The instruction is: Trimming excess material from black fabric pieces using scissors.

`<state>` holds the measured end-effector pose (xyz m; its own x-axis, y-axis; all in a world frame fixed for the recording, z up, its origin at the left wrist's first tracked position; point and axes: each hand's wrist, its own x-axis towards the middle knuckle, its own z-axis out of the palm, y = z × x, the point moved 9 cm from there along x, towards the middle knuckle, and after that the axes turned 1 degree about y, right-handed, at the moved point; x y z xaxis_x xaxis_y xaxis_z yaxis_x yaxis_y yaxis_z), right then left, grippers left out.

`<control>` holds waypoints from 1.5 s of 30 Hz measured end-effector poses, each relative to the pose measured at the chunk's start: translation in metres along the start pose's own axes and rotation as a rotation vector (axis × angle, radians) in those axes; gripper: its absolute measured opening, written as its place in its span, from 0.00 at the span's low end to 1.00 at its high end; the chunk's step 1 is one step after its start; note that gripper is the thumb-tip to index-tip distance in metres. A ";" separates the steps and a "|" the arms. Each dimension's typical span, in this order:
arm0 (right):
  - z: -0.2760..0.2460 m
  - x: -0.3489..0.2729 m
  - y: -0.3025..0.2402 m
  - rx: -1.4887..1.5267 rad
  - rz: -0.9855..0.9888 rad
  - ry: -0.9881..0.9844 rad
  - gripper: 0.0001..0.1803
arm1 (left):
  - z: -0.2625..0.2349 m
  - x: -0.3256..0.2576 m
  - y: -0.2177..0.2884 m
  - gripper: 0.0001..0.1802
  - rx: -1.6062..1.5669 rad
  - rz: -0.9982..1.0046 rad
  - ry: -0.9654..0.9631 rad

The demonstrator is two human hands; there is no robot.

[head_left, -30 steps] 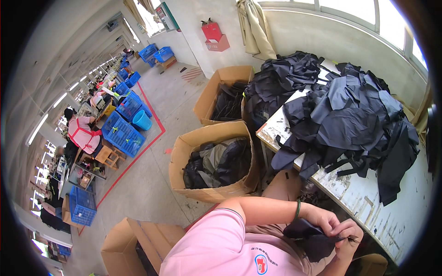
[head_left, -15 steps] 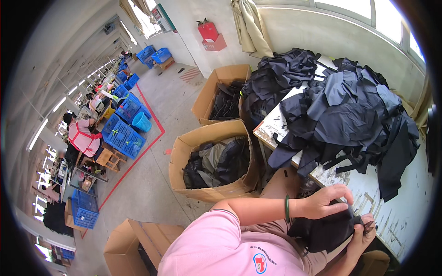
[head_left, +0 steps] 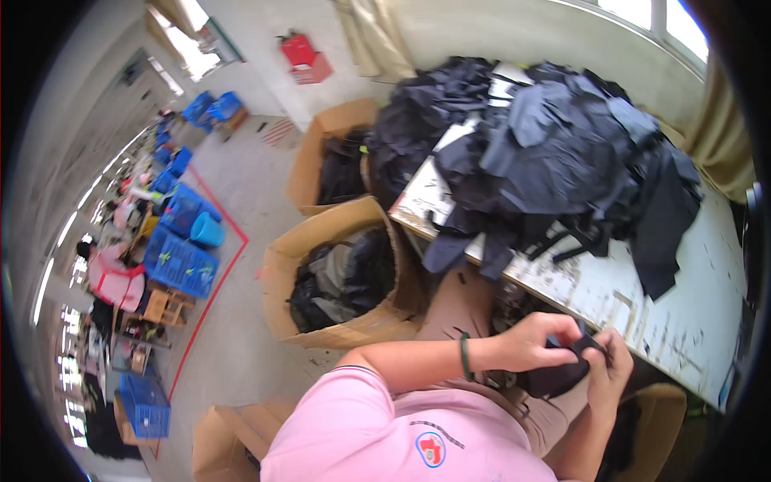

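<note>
Over my lap, my left hand (head_left: 536, 341), with a dark green bangle at the wrist, pinches the edge of a black fabric piece (head_left: 556, 379). Close beside it, my right hand (head_left: 609, 365) grips the same cloth, thumb up against the folded edge. A short stretch of the edge is pulled between the two hands, and the rest hangs down over my thigh. My fingers hide part of the fold. Beyond my hands, a large heap of black and dark grey fabric pieces (head_left: 562, 153) covers much of the worn white table (head_left: 666, 329).
An open cardboard box (head_left: 277, 281) with dark and grey cloth stands left of my knee. Another carton (head_left: 305, 165) is behind it, and more cartons flank me. Blue plastic crates (head_left: 181, 265) line a red floor line farther left, near a seated person (head_left: 116, 277) in pink.
My hands have come closer together on the black fabric piece; my left hand now pinches its edge instead of hovering over it. The whole view has shifted, moving the scene leftward and up.
</note>
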<state>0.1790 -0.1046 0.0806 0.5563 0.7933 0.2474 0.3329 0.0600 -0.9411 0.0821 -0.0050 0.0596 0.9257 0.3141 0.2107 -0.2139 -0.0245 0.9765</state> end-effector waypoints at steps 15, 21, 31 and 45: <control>0.034 0.006 0.049 0.525 0.283 -0.153 0.07 | -0.010 -0.006 -0.027 0.07 -0.259 -0.079 0.141; 0.030 -0.008 0.046 0.607 0.340 -0.021 0.09 | -0.011 -0.008 -0.037 0.07 -0.415 -0.140 0.191; 0.066 -0.031 0.086 1.009 0.713 -0.193 0.09 | -0.001 -0.005 -0.026 0.08 -0.362 -0.102 -0.038; 0.003 -0.024 0.011 -0.001 0.029 0.125 0.19 | -0.035 -0.011 -0.018 0.08 -0.116 0.119 0.365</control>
<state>0.1674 -0.1212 0.0636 0.6565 0.7126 0.2474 0.3165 0.0375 -0.9478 0.0645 0.0246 0.0380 0.7251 0.6325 0.2724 -0.3664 0.0193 0.9303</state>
